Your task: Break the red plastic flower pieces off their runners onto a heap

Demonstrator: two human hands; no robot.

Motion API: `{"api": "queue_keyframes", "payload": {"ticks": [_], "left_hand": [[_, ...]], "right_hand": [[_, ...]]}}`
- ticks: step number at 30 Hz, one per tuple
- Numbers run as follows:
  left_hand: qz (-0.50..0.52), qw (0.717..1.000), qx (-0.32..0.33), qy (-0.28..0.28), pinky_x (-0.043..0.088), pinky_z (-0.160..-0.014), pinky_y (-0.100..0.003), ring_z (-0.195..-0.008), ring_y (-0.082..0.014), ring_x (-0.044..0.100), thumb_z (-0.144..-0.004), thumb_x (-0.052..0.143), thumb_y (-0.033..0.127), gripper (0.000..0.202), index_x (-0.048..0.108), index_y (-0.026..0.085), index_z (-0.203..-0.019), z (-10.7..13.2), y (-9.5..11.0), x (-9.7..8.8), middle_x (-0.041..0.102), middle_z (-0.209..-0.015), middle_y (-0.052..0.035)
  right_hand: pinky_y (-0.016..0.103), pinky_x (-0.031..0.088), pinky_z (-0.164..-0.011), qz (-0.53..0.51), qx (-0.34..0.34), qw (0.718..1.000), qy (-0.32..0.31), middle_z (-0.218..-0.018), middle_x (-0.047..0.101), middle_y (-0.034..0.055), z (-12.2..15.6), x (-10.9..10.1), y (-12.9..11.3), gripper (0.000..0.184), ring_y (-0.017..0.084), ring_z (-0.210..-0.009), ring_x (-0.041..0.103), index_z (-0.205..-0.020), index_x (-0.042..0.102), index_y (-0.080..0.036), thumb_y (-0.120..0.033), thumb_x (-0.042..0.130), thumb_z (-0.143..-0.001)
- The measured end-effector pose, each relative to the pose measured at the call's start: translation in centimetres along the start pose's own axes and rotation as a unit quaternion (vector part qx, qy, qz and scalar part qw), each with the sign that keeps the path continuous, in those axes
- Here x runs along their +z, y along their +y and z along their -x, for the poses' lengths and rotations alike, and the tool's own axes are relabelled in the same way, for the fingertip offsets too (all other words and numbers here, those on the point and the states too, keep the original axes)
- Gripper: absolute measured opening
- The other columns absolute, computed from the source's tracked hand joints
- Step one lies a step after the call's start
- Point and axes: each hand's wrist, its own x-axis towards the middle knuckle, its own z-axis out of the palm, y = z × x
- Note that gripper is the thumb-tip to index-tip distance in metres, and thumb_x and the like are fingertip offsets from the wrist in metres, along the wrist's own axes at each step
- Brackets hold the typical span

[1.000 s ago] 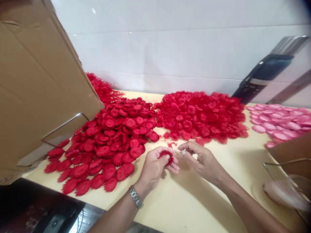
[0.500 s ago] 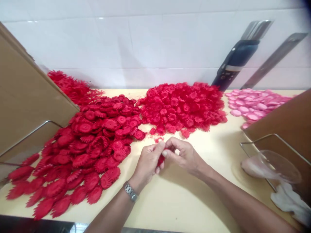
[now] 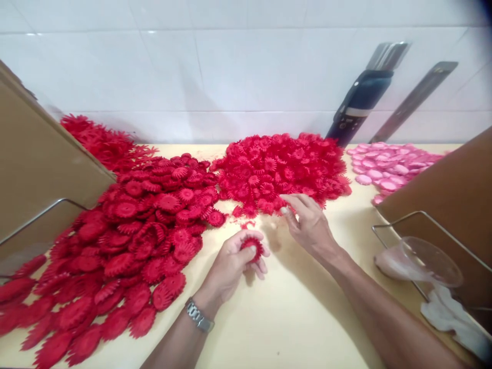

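Observation:
My left hand (image 3: 230, 259), with a metal watch on its wrist, holds a small round red piece (image 3: 252, 249) with a toothed, petal-like edge. Its thumb presses on the face of that piece. Farther up and to the right, my right hand (image 3: 307, 223) reaches to the front edge of a heap of small fringed red pieces (image 3: 284, 164). Its thumb and fingers are apart, and I see nothing between them. To the left spreads a pile of larger red toothed discs (image 3: 126, 210). Tiny red scraps (image 3: 248, 224) lie just beyond my left hand.
Cardboard panels stand at left (image 3: 46, 154) and right (image 3: 453, 184), each with a bent metal wire. Pink discs (image 3: 392, 166), a dark bottle-like object (image 3: 361, 97) and a metal strip (image 3: 418, 100) are at back right. A clear plastic cup (image 3: 426, 261) and white tissue (image 3: 449, 312) lie at right.
My hands were together around a red piece. Now my right hand has moved away, up to the middle heap, while the left keeps the piece. The view has shifted slightly.

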Motion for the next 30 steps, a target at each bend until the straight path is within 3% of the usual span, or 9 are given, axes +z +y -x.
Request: {"api": "queue_keyframes", "payload": {"ticks": [3, 9, 11, 15, 17, 21, 25, 27, 30], "left_hand": [[-0.019, 0.999, 0.012, 0.03, 0.048, -0.047, -0.024, -0.048, -0.0112, 0.058, -0.069, 0.06, 0.023, 0.017, 0.054, 0.013, -0.081, -0.3, 0.0, 0.0, 0.063, -0.068, -0.0026], [-0.081, 0.995, -0.011, 0.05, 0.036, -0.029, -0.017, -0.03, -0.0084, 0.049, -0.073, 0.058, 0.034, 0.023, 0.05, 0.015, -0.064, -0.5, -0.6, -0.3, 0.056, -0.049, 0.0019], [-0.082, 0.995, -0.011, 0.062, 0.03, -0.025, -0.015, -0.026, -0.0071, 0.045, -0.072, 0.06, 0.04, 0.029, 0.048, 0.016, -0.062, -0.5, -0.7, -0.3, 0.053, -0.044, 0.0038], [-0.094, 0.992, -0.006, 0.083, 0.019, -0.022, -0.014, -0.022, -0.0044, 0.037, -0.07, 0.06, 0.051, 0.039, 0.047, 0.016, -0.059, -0.6, -1.1, -0.3, 0.048, -0.039, 0.0057], [-0.104, 0.991, -0.012, 0.082, 0.018, -0.022, -0.014, -0.022, -0.0047, 0.036, -0.071, 0.056, 0.056, 0.043, 0.047, 0.016, -0.059, -0.6, -1.3, -0.4, 0.047, -0.038, 0.0054], [-0.12, 0.992, -0.016, 0.046, 0.023, -0.024, -0.014, -0.026, -0.0065, 0.043, -0.078, 0.042, 0.06, 0.046, 0.049, 0.016, -0.067, -0.6, -1.5, -0.4, 0.052, -0.045, 0.003], [-0.112, 0.994, -0.004, -0.009, 0.041, -0.034, -0.017, -0.038, -0.0089, 0.054, -0.076, 0.057, 0.037, 0.023, 0.051, 0.016, -0.079, -0.4, -1.0, 0.0, 0.056, -0.053, 0.0031], [-0.113, 0.994, -0.007, -0.008, 0.046, -0.04, -0.019, -0.042, -0.0106, 0.057, -0.074, 0.058, 0.028, 0.016, 0.052, 0.015, -0.08, -0.3, -0.8, 0.3, 0.058, -0.055, 0.0018], [-0.108, 0.993, -0.039, 0.001, 0.043, -0.036, -0.02, -0.04, -0.0099, 0.056, -0.073, 0.057, 0.023, 0.01, 0.053, 0.014, -0.076, -0.2, -0.8, 0.5, 0.063, -0.064, -0.002]], "right_hand": [[0.042, 0.041, -0.088, 0.026, -0.04, 0.999, 0.023, -0.111, 0.059, 0.0134, 0.1, 0.3, 0.4, 0.027, 0.026, -0.102, 0.053, -0.106, 0.061, -0.017, -0.027, 0.047, -0.085], [0.034, 0.046, -0.076, -0.129, -0.037, 0.989, -0.054, -0.091, 0.065, 0.0085, 0.6, -0.4, -2.0, 0.021, 0.019, -0.084, 0.058, -0.088, 0.064, -0.018, -0.025, 0.045, -0.087], [0.029, 0.047, -0.066, -0.216, -0.004, 0.969, -0.117, -0.079, 0.064, 0.0055, 0.9, -0.6, -3.1, 0.02, 0.016, -0.073, 0.058, -0.08, 0.063, -0.017, -0.028, 0.047, -0.086], [0.024, 0.047, -0.06, -0.366, 0.052, 0.895, -0.25, -0.068, 0.062, -0.0009, 1.7, -0.4, -5.0, 0.01, 0.012, -0.062, 0.059, -0.08, 0.054, -0.018, -0.027, 0.059, -0.078], [0.022, 0.046, -0.057, -0.369, 0.053, 0.888, -0.269, -0.065, 0.062, -0.0028, 2.0, 0.0, -5.4, 0.007, 0.011, -0.059, 0.058, -0.08, 0.05, -0.019, -0.021, 0.057, -0.078], [0.021, 0.039, -0.053, -0.235, -0.031, 0.951, -0.196, -0.066, 0.057, -0.001, 2.3, 0.7, -5.0, 0.011, 0.009, -0.057, 0.051, -0.071, 0.05, -0.019, -0.01, 0.047, -0.077], [0.022, 0.037, -0.052, -0.162, -0.092, 0.975, -0.119, -0.065, 0.053, 0.0006, 2.5, 1.3, -4.6, 0.014, 0.011, -0.057, 0.047, -0.07, 0.048, -0.018, -0.01, 0.042, -0.079], [0.022, 0.036, -0.051, -0.151, -0.088, 0.981, -0.086, -0.062, 0.051, 0.0001, 2.4, 1.3, -4.3, 0.015, 0.011, -0.055, 0.046, -0.068, 0.045, -0.019, -0.01, 0.041, -0.08], [0.022, 0.035, -0.048, -0.122, -0.016, 0.992, -0.01, -0.059, 0.047, -0.0009, 1.5, 0.6, -3.0, 0.016, 0.011, -0.052, 0.044, -0.067, 0.043, -0.02, -0.009, 0.039, -0.078]]}}
